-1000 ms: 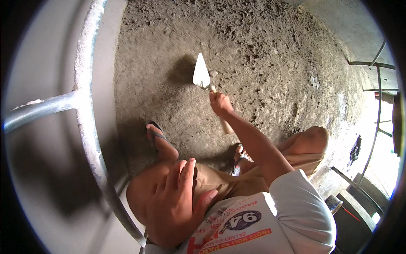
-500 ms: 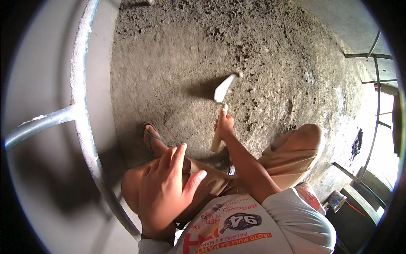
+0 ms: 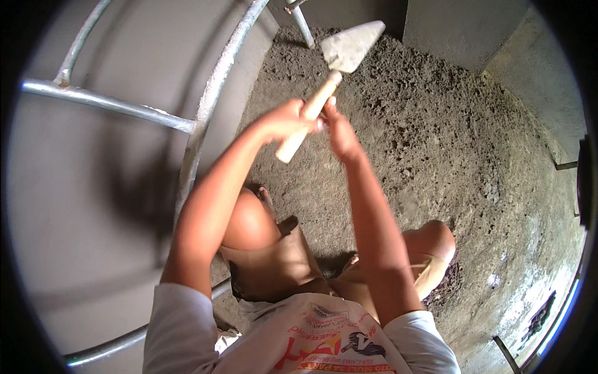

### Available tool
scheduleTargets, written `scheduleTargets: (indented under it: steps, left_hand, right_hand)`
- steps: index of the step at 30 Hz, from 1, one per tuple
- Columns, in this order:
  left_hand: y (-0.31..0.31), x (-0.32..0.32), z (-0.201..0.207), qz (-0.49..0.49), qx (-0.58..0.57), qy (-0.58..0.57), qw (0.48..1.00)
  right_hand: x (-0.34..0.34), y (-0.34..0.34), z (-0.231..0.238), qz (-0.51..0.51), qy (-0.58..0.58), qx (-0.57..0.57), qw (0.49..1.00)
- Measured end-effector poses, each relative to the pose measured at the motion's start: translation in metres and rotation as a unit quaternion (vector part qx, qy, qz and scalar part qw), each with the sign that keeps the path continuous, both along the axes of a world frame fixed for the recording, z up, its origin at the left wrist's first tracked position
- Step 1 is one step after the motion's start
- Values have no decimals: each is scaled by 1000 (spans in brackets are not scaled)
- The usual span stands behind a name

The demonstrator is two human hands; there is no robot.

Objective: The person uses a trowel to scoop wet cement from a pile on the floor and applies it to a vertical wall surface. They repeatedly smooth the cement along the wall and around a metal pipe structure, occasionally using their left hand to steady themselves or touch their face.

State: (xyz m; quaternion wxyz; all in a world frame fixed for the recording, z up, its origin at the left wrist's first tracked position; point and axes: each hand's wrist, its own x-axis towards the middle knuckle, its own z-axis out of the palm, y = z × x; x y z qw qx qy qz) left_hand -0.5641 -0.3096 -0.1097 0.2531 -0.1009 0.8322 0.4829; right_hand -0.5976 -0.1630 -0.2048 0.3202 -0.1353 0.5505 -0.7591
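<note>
At upper centre, the left hand (image 3: 288,119) holds the pointed trowel (image 3: 350,48) by its wooden handle (image 3: 319,100), apparently for steadiness, beside the right hand (image 3: 341,132), whose grip is too blurred to tell.

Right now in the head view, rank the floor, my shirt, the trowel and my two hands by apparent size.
1. Rough floor
2. White shirt
3. Trowel
4. Left hand and right hand: blurred, too alike to rank

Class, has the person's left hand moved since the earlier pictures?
Yes, forward: the left hand sat below the pipe joint in the picture; now it appears roughly level with it.
</note>
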Motion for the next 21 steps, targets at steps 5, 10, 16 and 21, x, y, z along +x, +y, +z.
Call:
scheduleTargets:
  steps: [5,10,16,21]
  left_hand:
    - [-65,-38,-74,140,-148,38,978]
    - [-142,-17,-182,177,-488,-58,852]
    - [-210,-33,-254,359,-474,-55,802]
    - [-222,-40,-212,360,-550,-3,754]
  right_hand:
    - [-108,90,-18,173,206,453,850]
    - [-151,265,-63,51,294,580,758]
    - [-23,443,-93,115,118,609,776]
    - [36,409,-60,130,21,634,762]
